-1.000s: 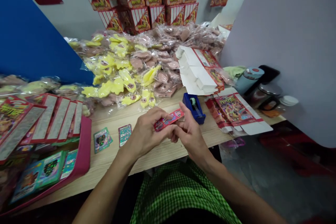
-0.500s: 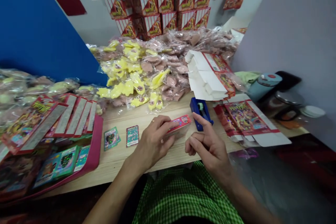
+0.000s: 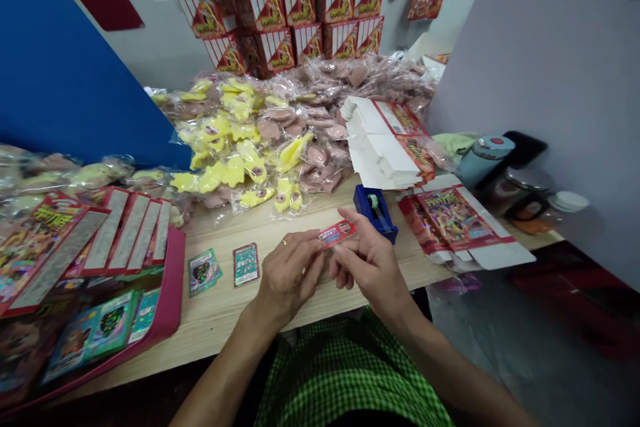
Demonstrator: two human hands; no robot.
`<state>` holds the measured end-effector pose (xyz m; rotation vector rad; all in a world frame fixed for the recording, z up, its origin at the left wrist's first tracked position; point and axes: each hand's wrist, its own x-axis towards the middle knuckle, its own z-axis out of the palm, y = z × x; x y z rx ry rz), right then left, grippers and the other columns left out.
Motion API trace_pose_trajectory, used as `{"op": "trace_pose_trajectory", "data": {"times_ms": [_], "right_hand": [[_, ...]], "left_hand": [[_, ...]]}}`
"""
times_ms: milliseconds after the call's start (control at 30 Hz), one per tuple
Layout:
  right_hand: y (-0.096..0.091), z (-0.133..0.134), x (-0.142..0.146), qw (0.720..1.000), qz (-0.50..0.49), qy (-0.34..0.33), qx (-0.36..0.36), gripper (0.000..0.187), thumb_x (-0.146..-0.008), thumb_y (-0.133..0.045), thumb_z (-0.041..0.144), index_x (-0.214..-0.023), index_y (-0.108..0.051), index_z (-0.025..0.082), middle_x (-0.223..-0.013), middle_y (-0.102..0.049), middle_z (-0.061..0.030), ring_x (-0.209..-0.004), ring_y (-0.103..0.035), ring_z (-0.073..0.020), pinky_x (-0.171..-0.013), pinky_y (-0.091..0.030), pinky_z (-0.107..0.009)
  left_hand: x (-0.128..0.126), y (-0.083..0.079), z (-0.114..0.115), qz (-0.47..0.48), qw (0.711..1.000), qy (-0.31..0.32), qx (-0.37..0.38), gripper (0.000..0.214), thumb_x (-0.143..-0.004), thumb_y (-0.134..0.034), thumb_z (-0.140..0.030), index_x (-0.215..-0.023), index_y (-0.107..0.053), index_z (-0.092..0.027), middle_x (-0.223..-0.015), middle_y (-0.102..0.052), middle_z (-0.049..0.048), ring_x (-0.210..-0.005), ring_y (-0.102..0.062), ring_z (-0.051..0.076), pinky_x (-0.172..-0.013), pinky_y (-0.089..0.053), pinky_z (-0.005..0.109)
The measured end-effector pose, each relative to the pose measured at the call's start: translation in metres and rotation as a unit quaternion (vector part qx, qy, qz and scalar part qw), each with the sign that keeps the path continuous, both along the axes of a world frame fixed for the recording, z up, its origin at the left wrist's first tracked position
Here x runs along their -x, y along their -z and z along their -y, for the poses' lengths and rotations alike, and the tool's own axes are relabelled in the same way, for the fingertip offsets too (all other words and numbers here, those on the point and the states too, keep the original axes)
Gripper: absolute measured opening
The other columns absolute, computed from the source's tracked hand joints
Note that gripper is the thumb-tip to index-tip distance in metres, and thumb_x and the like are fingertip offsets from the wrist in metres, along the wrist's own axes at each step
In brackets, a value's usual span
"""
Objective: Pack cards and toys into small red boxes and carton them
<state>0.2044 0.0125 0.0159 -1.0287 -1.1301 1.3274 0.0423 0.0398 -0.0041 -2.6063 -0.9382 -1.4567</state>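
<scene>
Both my hands meet over the front edge of a wooden table [image 3: 225, 307]. My left hand [image 3: 290, 273] and my right hand [image 3: 373, 267] pinch a small red packet [image 3: 337, 233] between their fingertips, holding it just above the tabletop. A ring shows on my left hand. A blue tape dispenser [image 3: 375, 210] stands right behind my right hand. Two small cards [image 3: 245, 263] lie flat to the left of my left hand.
A heap of bagged yellow and pink toys [image 3: 260, 140] fills the table's back. Flat red cartons [image 3: 457, 217] lie at the right, folded white ones [image 3: 387, 147] behind. A pink tray [image 3: 167, 307] of cards sits left. Stacked red boxes [image 3: 295, 7] stand behind; jars and a flask [image 3: 487, 157] at right.
My right hand had let go and hung apart from the packet half a second ago; now it has come back and pinches the packet again, lifted off the table.
</scene>
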Motion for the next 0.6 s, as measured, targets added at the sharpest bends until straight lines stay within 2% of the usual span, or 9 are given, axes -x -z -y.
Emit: {"op": "trace_pose_trajectory", "data": {"times_ms": [133, 233, 300, 400, 500, 600], "right_hand": [[0.002, -0.006, 0.001, 0.997, 0.076, 0.022, -0.003, 0.072, -0.085, -0.056, 0.03, -0.15, -0.036, 0.006, -0.054, -0.063, 0.0066, -0.04, -0.053, -0.0128, -0.041, -0.04, -0.023], [0.004, -0.005, 0.0, 0.996, 0.09, 0.023, -0.011, 0.072, -0.086, -0.056, 0.03, -0.151, -0.035, 0.006, -0.055, -0.063, 0.0067, -0.041, -0.054, -0.0132, -0.043, -0.042, -0.024], [0.006, -0.005, 0.0, 0.996, 0.084, 0.023, -0.016, 0.074, -0.088, -0.056, 0.03, -0.153, -0.031, 0.005, -0.057, -0.063, 0.0062, -0.044, -0.055, -0.014, -0.045, -0.044, -0.025], [0.01, -0.004, 0.002, 0.996, 0.076, 0.039, -0.036, 0.077, -0.09, -0.058, 0.031, -0.156, -0.026, 0.006, -0.06, -0.063, 0.005, -0.05, -0.059, -0.0159, -0.049, -0.049, -0.027], [0.014, 0.003, 0.004, 0.993, 0.088, 0.062, -0.05, 0.078, -0.092, -0.062, 0.037, -0.157, -0.029, 0.009, -0.063, -0.065, 0.0022, -0.054, -0.063, -0.0185, -0.052, -0.054, -0.029], [0.026, 0.009, -0.003, 0.986, 0.137, 0.079, -0.044, 0.083, -0.093, -0.067, 0.049, -0.157, -0.032, 0.011, -0.072, -0.072, -0.0041, -0.063, -0.069, -0.0225, -0.057, -0.059, -0.032]], "left_hand": [[0.001, 0.001, 0.0, -0.001, 1.0, 0.013, 0.007, 0.033, -0.093, -0.066, -0.008, -0.124, -0.059, -0.014, -0.106, -0.072, 0.0097, -0.094, -0.07, 0.017, -0.082, -0.06, 0.029], [0.003, -0.002, -0.001, -0.025, 0.998, 0.03, 0.038, 0.026, -0.095, -0.062, -0.009, -0.119, -0.065, -0.017, -0.107, -0.069, 0.0094, -0.096, -0.067, 0.018, -0.081, -0.059, 0.029], [0.005, -0.008, -0.003, -0.016, 0.995, 0.051, 0.089, 0.024, -0.095, -0.061, -0.009, -0.117, -0.067, -0.017, -0.105, -0.067, 0.009, -0.095, -0.066, 0.017, -0.081, -0.058, 0.029], [0.005, -0.022, -0.01, 0.009, 0.975, 0.094, 0.202, 0.021, -0.093, -0.065, -0.013, -0.113, -0.069, -0.017, -0.104, -0.068, 0.0072, -0.092, -0.067, 0.016, -0.08, -0.056, 0.029], [0.0, -0.04, -0.015, 0.021, 0.949, 0.082, 0.305, 0.008, -0.089, -0.076, -0.023, -0.093, -0.073, -0.018, -0.09, -0.068, 0.003, -0.082, -0.065, 0.015, -0.076, -0.053, 0.028], [-0.007, -0.052, -0.022, -0.023, 0.926, 0.071, 0.371, 0.015, -0.088, -0.079, -0.028, -0.082, -0.071, -0.017, -0.079, -0.069, 0.0011, -0.076, -0.065, 0.015, -0.07, -0.049, 0.025]]}}
